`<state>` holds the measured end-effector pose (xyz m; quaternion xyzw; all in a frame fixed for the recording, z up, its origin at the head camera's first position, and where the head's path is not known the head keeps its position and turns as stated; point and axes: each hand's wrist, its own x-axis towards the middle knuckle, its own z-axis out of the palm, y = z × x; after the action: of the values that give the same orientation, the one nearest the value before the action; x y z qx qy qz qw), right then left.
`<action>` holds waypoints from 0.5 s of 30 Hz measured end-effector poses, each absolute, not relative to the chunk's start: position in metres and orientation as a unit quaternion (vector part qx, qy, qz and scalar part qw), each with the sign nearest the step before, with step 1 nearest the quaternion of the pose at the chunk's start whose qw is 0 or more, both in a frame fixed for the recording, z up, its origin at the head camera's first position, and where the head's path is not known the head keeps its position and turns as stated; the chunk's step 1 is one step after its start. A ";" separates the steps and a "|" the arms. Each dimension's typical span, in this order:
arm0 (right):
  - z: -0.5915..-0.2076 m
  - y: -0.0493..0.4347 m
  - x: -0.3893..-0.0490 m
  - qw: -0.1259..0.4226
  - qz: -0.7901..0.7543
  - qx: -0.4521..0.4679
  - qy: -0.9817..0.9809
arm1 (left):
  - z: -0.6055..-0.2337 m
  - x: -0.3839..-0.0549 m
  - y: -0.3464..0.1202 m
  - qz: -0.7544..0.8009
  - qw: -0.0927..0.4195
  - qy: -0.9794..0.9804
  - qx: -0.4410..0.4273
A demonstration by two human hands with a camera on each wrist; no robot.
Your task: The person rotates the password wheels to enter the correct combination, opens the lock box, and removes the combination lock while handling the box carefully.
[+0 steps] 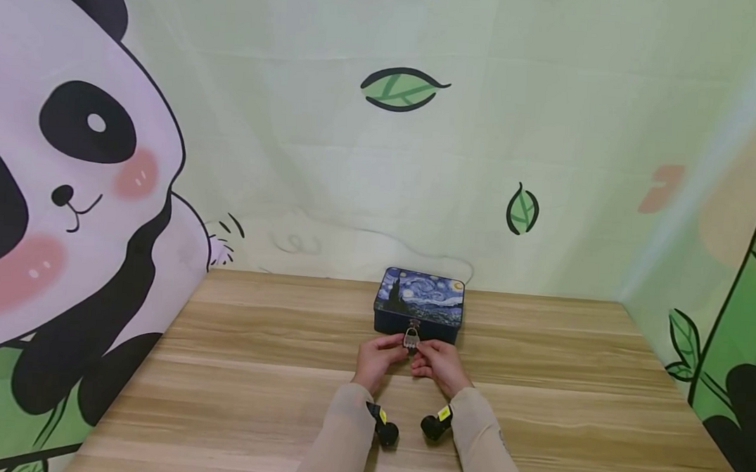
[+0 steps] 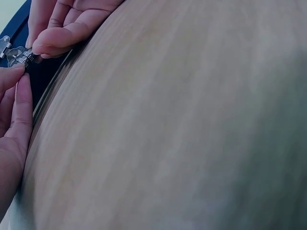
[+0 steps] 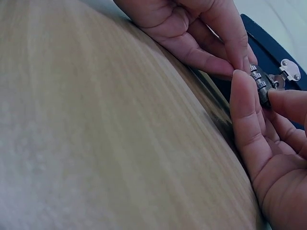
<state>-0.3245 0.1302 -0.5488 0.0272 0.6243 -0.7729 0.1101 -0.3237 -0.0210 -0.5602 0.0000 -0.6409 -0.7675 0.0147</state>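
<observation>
A small combination padlock [image 1: 411, 340] with number dials [image 3: 258, 79] hangs by its shackle at the front clasp [image 3: 289, 70] of a dark blue tin box [image 1: 418, 298]. The box lid is down and carries a swirling night-sky painting. My left hand [image 1: 375, 359] pinches the padlock body from the left between thumb and fingertips. From the right, my right hand [image 1: 443, 366] grips the other side, its thumb [image 3: 287, 103] against the lock's edge. Fingertips cover part of the padlock in both wrist views.
The box stands near the back edge of a wood-grain table [image 1: 251, 385], close to a printed cloth backdrop [image 1: 306, 141] with a panda and leaves. A thin pale cord [image 1: 403, 241] runs along the cloth behind the box. Black wrist devices [image 1: 436, 426] with yellow labels sit by both sleeves.
</observation>
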 end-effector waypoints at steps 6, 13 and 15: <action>-0.549 0.130 -0.324 0.109 -0.773 0.029 0.624 | -0.560 -0.323 -0.021 -0.770 0.015 -0.637 -0.007; -0.548 0.131 -0.324 0.108 -0.773 0.029 0.625 | -0.561 -0.324 -0.021 -0.771 0.013 -0.637 -0.003; -0.548 0.131 -0.323 0.108 -0.773 0.029 0.625 | -0.561 -0.324 -0.021 -0.768 0.016 -0.640 -0.006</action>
<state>-0.3232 0.1309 -0.5477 0.0290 0.6248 -0.7728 0.1078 -0.3243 -0.0208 -0.5612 -0.0061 -0.6398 -0.7684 0.0156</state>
